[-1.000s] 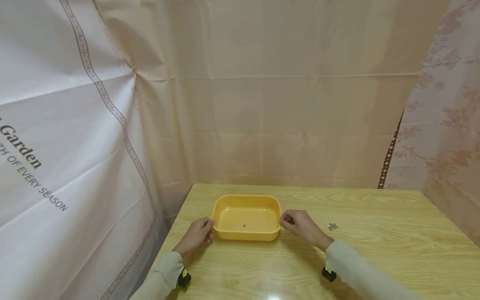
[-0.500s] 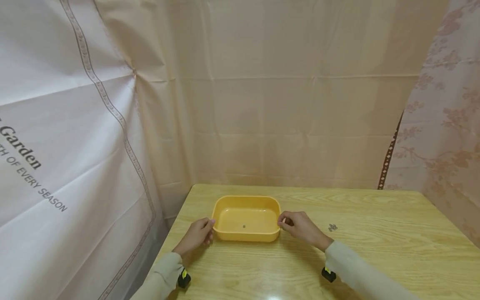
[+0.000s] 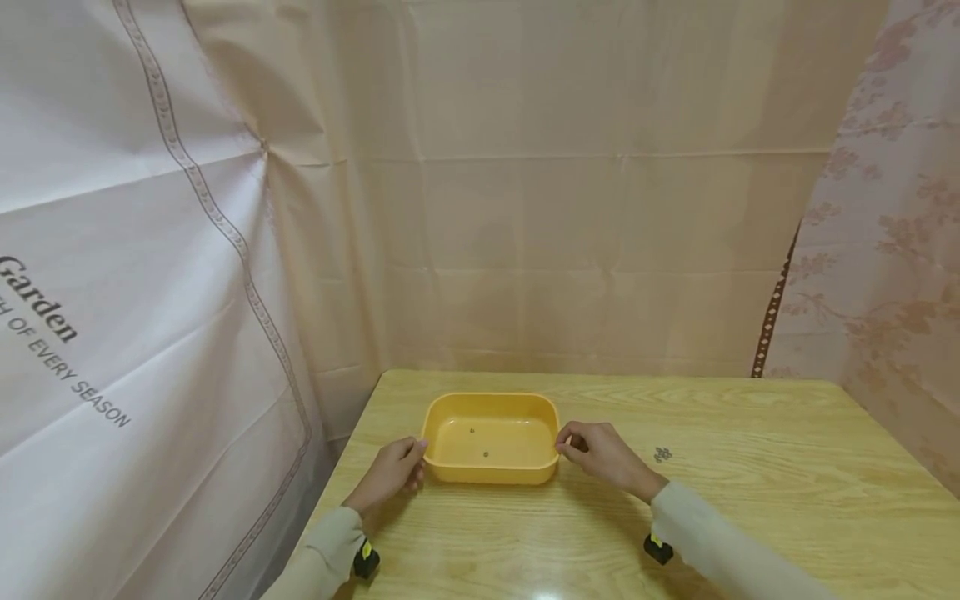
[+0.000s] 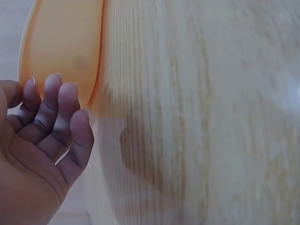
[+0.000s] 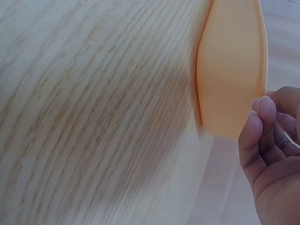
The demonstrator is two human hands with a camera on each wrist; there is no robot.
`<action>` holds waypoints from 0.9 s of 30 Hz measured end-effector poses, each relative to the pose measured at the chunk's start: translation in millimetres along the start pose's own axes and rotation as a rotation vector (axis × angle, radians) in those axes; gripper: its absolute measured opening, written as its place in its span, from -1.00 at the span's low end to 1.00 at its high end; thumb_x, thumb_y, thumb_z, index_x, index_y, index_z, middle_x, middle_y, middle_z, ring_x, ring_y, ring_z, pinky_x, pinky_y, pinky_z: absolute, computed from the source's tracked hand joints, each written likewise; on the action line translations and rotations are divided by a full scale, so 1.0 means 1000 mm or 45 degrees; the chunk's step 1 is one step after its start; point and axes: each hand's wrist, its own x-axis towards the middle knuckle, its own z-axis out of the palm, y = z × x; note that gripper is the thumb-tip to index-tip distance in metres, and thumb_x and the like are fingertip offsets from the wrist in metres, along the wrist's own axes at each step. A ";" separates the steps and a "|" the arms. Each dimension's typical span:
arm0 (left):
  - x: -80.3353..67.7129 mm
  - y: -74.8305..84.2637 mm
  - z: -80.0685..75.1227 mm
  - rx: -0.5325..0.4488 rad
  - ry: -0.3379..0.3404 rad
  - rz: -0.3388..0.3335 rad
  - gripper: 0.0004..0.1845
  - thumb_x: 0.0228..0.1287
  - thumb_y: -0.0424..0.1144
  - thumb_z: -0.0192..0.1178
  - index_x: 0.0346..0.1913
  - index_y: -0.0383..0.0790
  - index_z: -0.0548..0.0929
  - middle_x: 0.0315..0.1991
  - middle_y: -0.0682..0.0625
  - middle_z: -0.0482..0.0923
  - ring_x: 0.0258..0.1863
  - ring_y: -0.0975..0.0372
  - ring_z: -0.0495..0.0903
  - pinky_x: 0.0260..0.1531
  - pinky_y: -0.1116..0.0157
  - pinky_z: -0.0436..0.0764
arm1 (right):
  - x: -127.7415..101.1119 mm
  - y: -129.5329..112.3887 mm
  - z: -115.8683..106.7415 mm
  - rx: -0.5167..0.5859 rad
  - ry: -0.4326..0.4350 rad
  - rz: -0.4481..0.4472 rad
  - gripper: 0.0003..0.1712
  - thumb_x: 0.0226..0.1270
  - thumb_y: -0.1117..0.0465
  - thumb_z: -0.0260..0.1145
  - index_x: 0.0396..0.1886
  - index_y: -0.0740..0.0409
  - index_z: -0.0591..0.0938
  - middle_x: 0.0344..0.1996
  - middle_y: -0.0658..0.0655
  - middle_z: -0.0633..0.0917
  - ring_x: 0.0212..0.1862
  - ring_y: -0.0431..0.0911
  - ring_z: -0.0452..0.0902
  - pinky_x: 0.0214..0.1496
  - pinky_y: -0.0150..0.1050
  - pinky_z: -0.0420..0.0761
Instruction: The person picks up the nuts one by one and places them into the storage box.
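Observation:
A yellow rectangular plastic basin (image 3: 491, 475) stands upright on the table between my two hands. My left hand (image 3: 392, 473) pinches its left rim between thumb and forefinger, and the other fingers (image 4: 68, 96) curl loosely beside the outer wall. At the right rim, my right hand (image 3: 606, 458) has thumb and fingertips bent together on the edge, with fingers (image 5: 251, 133) against the outer side. Inside the basin lie two tiny grey ring-like pieces: one piece (image 3: 486, 454) near the front, the other piece (image 3: 472, 431) farther back and left.
To the right of my right hand, a small cluster of similar grey pieces (image 3: 663, 454) lies on the wood-grain table (image 3: 757, 500). Beige cloth (image 3: 570, 250) hangs behind the far table edge, and a white printed cloth (image 3: 150, 333) hangs at the left.
A second grey piece now shows on the basin floor, where half a second ago there was one. My right fingertips have come over the rim since the first frame; the left hand stays put.

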 end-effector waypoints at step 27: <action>-0.002 0.001 0.001 -0.021 0.009 -0.003 -0.57 0.70 -0.08 -0.06 -0.27 -0.37 0.53 -0.48 -0.08 0.56 -0.58 0.23 0.50 -0.60 0.37 0.52 | -0.041 0.043 -0.035 -0.144 0.085 0.111 -0.94 0.51 0.24 0.34 -0.19 0.14 0.68 -0.57 -0.01 0.61 -0.58 -0.29 0.40 -0.56 -0.35 0.45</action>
